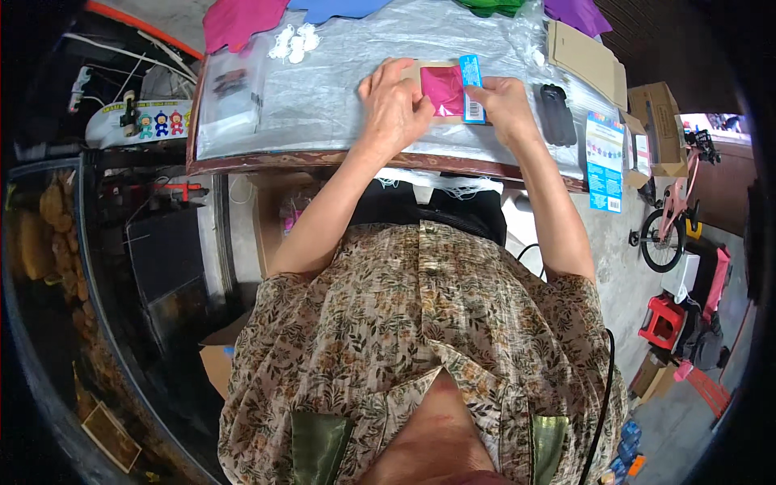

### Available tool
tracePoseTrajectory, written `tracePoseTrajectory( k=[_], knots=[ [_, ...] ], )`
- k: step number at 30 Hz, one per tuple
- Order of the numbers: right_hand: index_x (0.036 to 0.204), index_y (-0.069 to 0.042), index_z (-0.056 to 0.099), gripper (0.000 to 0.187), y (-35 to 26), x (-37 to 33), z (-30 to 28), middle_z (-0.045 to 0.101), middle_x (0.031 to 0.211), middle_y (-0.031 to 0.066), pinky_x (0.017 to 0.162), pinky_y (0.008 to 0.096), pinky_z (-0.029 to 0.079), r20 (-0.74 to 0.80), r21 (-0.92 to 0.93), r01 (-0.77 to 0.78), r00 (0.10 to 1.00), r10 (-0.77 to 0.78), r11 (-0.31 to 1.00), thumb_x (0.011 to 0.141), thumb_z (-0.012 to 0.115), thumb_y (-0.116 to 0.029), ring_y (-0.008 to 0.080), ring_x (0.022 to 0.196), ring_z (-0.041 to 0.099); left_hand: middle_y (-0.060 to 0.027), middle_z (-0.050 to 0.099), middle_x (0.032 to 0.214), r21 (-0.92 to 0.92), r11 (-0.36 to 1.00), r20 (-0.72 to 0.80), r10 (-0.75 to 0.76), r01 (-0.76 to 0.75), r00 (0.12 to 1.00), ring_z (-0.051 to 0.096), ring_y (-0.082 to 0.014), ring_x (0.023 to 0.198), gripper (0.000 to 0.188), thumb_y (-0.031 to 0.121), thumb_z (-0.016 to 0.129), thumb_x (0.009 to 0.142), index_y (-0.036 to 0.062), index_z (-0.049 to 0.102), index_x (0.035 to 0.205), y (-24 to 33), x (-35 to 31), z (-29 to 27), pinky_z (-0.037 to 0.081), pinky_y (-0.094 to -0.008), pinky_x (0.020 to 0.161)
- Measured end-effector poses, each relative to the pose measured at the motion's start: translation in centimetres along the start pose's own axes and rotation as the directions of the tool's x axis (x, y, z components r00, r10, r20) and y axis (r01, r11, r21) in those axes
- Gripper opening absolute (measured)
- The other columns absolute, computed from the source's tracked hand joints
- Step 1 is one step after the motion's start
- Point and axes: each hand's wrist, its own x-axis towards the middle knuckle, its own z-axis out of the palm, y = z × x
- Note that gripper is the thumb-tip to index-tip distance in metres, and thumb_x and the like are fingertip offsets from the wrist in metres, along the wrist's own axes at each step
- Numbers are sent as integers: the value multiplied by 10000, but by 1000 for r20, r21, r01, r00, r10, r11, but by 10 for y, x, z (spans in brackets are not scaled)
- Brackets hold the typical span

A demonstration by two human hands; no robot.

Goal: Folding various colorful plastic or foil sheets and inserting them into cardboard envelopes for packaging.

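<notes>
Toward the front edge of the table (315, 125), head view: right hand (504, 107) pinches the blue card (470, 71) of the pink packet (440, 87); left hand (394, 107) touches its left side, closure unclear. Probably light, slippery; grip the stiffer card.

Packet (442, 90) between left hand (394, 111) and right hand (505, 107), over table (311, 109); plastic bags (229, 109) at table's left, cardboard sheets (588, 63) far right.

Table's near edge (279, 161): I can pass between plastic bags (230, 113) and left hand (394, 107).
Right edge: black object (556, 115) blocks me.
</notes>
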Motion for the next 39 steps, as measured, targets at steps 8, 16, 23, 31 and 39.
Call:
tracePoseTrajectory(
  k=[8, 16, 23, 31, 39],
  knots=[
    [907, 5, 776, 200, -14, 7, -5, 643, 642, 20, 454, 267, 382, 99, -125, 0, 995, 13, 992, 856, 760, -188, 81, 496, 498, -181, 588, 1344, -53, 998, -32, 27, -29, 999, 473, -425, 1344, 136, 129, 723, 751, 37, 649, 683, -5, -5, 1, 285, -541, 1099],
    [892, 8, 756, 217, -20, 14, 10, 647, 643, 33, 454, 264, 430, 154, -144, -8, 988, 30, 990, 845, 768, -203, 106, 495, 535, -181, 582, 1351, 15, 999, 8, 42, -42, 999, 479, -402, 1345, 132, 147, 727, 786, 39, 657, 756, -3, -5, -3, 290, -525, 1104],
    [874, -4, 743, 153, -28, 15, 26, 653, 662, 40, 488, 282, 475, 174, -105, -54, 982, 71, 993, 851, 758, -154, 112, 528, 564, -173, 563, 1402, 136, 989, 5, 63, -63, 998, 513, -343, 1331, 241, 190, 687, 913, 47, 659, 1104, -2, -2, -5, 275, -562, 1112],
    [1007, -79, 711, 156, -24, 6, 18, 706, 835, 25, 628, 268, 502, 211, 316, -107, 977, 40, 943, 878, 753, -158, 118, 706, 645, -175, 596, 1340, -83, 978, -241, 168, -192, 956, 599, -286, 1181, 470, 202, 667, 959, 33, 508, 1367, 19, -15, -52, 431, -414, 991],
    [1100, -130, 672, 215, -38, -34, 13, 698, 1040, -20, 815, 283, 473, 238, 714, -141, 970, -49, 685, 916, 739, -218, 105, 935, 633, -6, 600, 996, -883, 453, -111, -451, 120, 886, 471, -73, 804, 241, 225, 631, 1014, 11, 624, 1123, 37, -31, -48, 413, -239, 781]
  ],
)
